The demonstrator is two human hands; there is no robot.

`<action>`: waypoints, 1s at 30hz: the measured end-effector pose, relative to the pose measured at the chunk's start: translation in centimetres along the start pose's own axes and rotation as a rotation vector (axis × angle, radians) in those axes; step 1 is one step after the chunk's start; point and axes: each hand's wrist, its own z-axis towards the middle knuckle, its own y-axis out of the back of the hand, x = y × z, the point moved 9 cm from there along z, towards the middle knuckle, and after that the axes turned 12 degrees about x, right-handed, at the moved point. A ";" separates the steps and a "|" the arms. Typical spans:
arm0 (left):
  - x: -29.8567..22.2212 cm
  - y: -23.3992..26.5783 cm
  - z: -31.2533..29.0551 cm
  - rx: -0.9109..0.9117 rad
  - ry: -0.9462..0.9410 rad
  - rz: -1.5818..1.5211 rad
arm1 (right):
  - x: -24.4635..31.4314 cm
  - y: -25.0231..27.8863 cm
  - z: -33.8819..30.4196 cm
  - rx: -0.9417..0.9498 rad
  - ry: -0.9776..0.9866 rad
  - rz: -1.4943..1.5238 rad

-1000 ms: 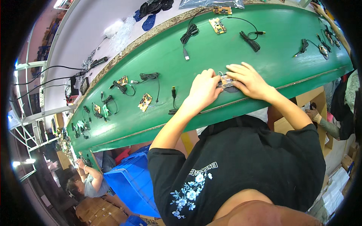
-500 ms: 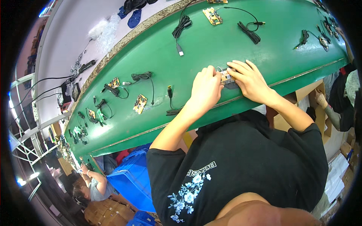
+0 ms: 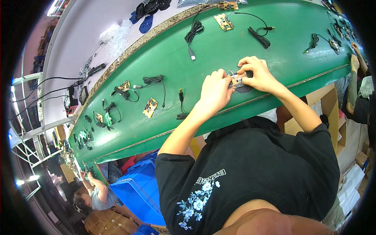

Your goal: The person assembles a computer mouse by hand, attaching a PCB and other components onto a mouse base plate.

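A small circuit board (image 3: 236, 81) sits at the near side of the green table, in what looks like a dark shell (image 3: 244, 89). My left hand (image 3: 214, 92) is closed with its fingertips pinching the board's left edge. From the other side my right hand (image 3: 260, 76) grips the right edge, thumb and bent fingers pressed to it. A thin pale wire (image 3: 230, 72) loops up behind the board, between the hands. Fingers hide much of the board and the shell beneath.
Around lie a yellow circuit board (image 3: 150, 107), another farther off (image 3: 224, 22), and coiled black cables (image 3: 152, 79) with plugs. A blue crate (image 3: 137, 188) stands below the table at left. Co-workers sit at the far left (image 3: 100, 196) and right (image 3: 354, 84).
My right hand's fingers have gone from stretched out to bent, with the thumb against the board. The left hand keeps its pinch. The whole view has shifted slightly.
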 end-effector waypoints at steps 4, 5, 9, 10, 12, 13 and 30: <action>-0.2 -0.3 0.2 0.007 -0.021 0.022 | -0.2 0.2 0.1 0.008 -0.025 -0.014; -0.4 -0.3 0.3 0.013 -0.022 0.048 | -0.3 0.3 0.1 0.003 -0.027 -0.016; -0.2 -0.1 0.0 0.005 -0.035 0.040 | -0.1 0.5 -1.5 0.036 0.131 0.007; -0.2 -0.2 0.0 -0.005 -0.042 0.044 | 0.3 0.7 -2.3 0.041 0.207 0.010; -0.3 -0.1 -0.4 -0.075 -0.066 -0.012 | 1.0 -0.1 -3.4 0.024 0.211 -0.149; -0.4 -0.2 -0.4 -0.079 -0.066 -0.009 | 1.4 -0.1 -3.6 0.007 0.197 -0.176; 11.8 2.7 -12.5 -0.609 0.217 -0.235 | -10.3 17.9 -14.4 -0.682 -0.327 -0.426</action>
